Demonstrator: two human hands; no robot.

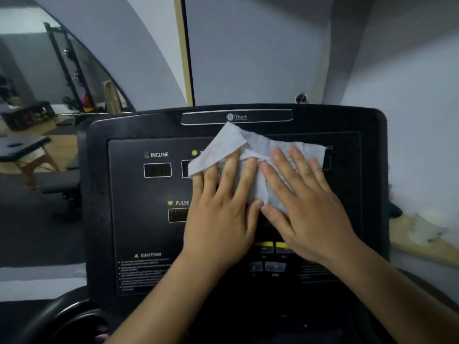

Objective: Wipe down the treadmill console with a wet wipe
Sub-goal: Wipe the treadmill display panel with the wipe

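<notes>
head view shows both your hands flat on the wet wipe, pressing it against the treadmill console. your left hand lies palm down with fingers spread, the fingertips tucked under a folded-over flap of the wipe. your right hand is also palm down, fingers fanned out on top of the wipe, not pinching anything. the two thumbs touch at the wipe's lower edge. the wipe is crumpled and spread over the upper middle of the panel, just below the brand strip, covering the display right of the incline window. the pulse label sits just left of your left hand, and yellow buttons show between your wrists. a caution notice is at lower left.
</notes>
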